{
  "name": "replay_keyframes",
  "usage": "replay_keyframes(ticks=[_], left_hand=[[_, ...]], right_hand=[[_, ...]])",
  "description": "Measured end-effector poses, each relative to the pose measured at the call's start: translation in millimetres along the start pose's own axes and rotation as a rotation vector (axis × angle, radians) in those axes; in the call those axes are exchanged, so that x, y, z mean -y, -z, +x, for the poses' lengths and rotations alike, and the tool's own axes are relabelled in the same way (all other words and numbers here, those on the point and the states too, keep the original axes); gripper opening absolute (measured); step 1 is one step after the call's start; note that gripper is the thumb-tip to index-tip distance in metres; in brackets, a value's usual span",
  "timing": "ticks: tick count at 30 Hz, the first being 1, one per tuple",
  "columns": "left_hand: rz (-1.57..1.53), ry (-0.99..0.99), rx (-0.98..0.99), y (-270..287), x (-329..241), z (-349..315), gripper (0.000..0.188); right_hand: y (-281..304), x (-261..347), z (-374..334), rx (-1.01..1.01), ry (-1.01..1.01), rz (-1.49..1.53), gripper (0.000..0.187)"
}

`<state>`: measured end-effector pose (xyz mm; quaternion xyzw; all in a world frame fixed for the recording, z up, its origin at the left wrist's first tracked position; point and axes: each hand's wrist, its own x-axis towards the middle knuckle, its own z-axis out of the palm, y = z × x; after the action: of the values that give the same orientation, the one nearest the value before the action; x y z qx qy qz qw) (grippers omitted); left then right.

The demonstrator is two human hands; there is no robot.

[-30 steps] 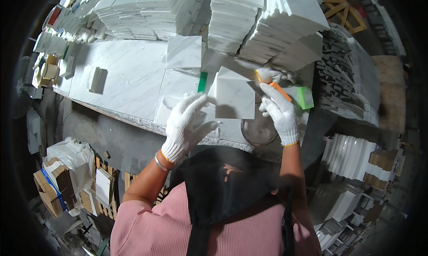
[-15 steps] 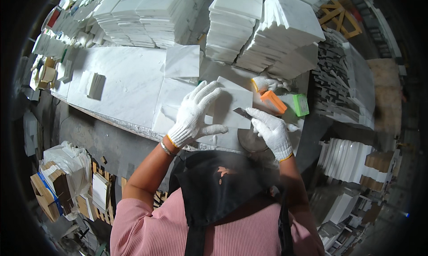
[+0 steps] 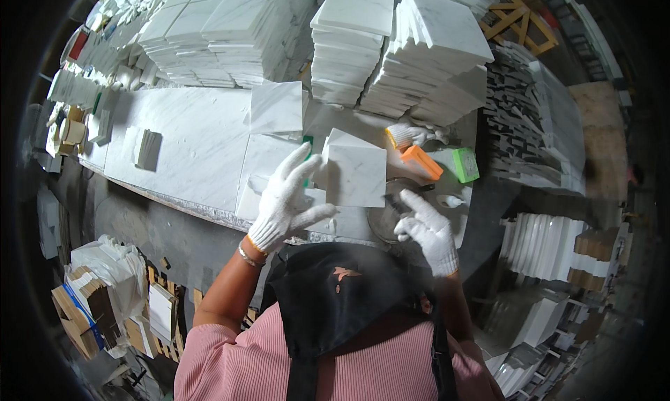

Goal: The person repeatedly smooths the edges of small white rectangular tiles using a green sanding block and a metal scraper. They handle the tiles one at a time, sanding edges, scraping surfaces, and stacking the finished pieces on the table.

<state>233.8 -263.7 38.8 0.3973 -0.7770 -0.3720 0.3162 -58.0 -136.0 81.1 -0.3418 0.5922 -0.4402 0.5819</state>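
Note:
A square white marble tile (image 3: 357, 172) lies on the bench in front of me, on top of another pale piece whose corner shows behind it. To its left hovers my left hand (image 3: 287, 200), in a white knitted glove, fingers spread and holding nothing. My right hand (image 3: 427, 235), gloved alike, is near the tile's right front corner. Its index finger is stretched over the scraper, whose dark blade (image 3: 398, 201) shows only in part; the fingers hide the rest. Under that blade sits a round grey dish (image 3: 382, 223). A dark handle (image 3: 424, 187) shows at the dish's rim.
Right of the tile are an orange block (image 3: 423, 163), a green block (image 3: 465, 165) and a crumpled glove (image 3: 408, 135). Tall stacks of marble tiles (image 3: 352, 55) rise along the back. A single tile (image 3: 276, 108) and small upright pieces (image 3: 145, 148) lie farther left.
My right hand has drawn back from the tile toward me with the scraper. My left hand has moved off the tile's left side, and the tile appears turned straighter.

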Motion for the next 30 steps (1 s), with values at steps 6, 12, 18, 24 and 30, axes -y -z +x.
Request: replay_keyframes(ticks=[6, 12, 18, 24, 30], left_hand=[[-0.133, 0.317, -0.036, 24, -11, -4, 0.062], [-0.34, 0.46, 0.011, 25, -22, -17, 0.046], [-0.34, 0.376, -0.031, 20, -39, -12, 0.045], [-0.163, 0.199, -0.045, 15, -46, -8, 0.061], [-0.667, 0.404, 0.237, -17, -58, -9, 0.08]], right_hand=[[-7, -12, 26, -0.178, 0.003, 0.044, 0.021], [-23, -3, 52, 0.064, -0.062, -0.173, 0.02], [-26, -15, 51, 0.044, 0.187, -0.293, 0.014], [-19, -12, 5, -0.029, 0.404, -0.508, 0.021], [0, -22, -39, -0.072, 0.499, -0.556, 0.022]])
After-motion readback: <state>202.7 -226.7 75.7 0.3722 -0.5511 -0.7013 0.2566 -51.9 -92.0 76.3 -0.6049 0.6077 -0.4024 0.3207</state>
